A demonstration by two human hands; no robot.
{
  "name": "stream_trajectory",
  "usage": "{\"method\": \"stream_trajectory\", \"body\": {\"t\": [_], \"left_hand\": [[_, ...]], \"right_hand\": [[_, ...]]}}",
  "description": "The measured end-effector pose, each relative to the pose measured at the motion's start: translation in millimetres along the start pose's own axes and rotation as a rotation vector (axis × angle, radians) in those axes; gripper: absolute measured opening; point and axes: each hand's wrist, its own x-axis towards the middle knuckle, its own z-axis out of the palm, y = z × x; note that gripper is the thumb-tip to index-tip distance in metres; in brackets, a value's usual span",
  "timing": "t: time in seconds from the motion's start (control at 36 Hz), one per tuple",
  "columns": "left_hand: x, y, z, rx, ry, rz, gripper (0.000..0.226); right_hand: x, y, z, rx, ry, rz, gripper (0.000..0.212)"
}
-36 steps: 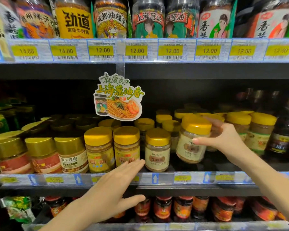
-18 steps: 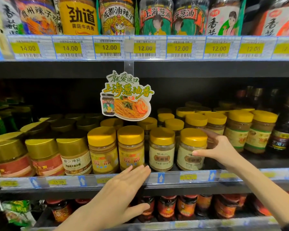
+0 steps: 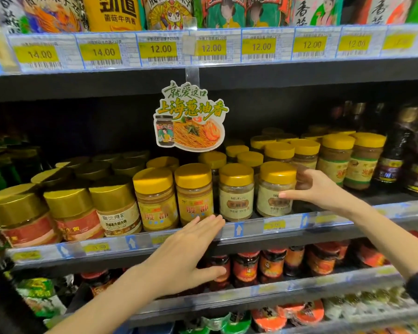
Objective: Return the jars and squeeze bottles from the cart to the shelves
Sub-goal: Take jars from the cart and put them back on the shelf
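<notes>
Yellow lids everywhere on this middle shelf (image 3: 251,231). My right hand (image 3: 321,189) is on the jar (image 3: 275,189) at the right end of the front row: thumb across the label, the other fingers (image 3: 302,175) wrapped round its far right side, so clamped on it. The jar stands upright on the shelf, just beside its twin jar (image 3: 236,192) to the left, with taller jars (image 3: 333,160) behind and to the right. My left hand (image 3: 188,251) is flat and open, fingers together, holding nothing, hovering by the shelf's front rail below the orange-label jars (image 3: 194,195); I cannot tell whether it touches the rail. The cart is not in view.

Judgement: this jar looks placed, and the step in hand is squaring it up or letting go.

What could go wrong:
- Pushing it left would knock the twin jar, since they look nearly touching, and that could nudge along the front row.
- Pulling my fingers out from behind could drag the jar forward over the low rail, or bump the jars packed close behind.
- Smooth plastic with a glossy label may slip if I lift by the side only.
- The left hand swinging up could clip the orange-label jars at the front edge.
- The hanging sign (image 3: 191,116) sits above the row; raising a hand high could catch it.
</notes>
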Motion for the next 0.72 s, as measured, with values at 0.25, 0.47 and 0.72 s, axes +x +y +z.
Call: {"method": "stream_trajectory", "body": {"t": [0.25, 0.47, 0.72], "left_hand": [[-25, 11, -12, -0.147, -0.027, -0.124, 0.079], [-71, 39, -6, -0.100, -0.137, -0.262, 0.072], [-161, 38, -8, -0.049, -0.240, -0.440, 0.070]], "right_hand": [[-71, -11, 1, -0.379, 0.014, 0.008, 0.082], [-140, -8, 24, -0.754, -0.265, -0.045, 0.077], [-151, -29, 88, -0.899, -0.538, -0.143, 0.073]]}}
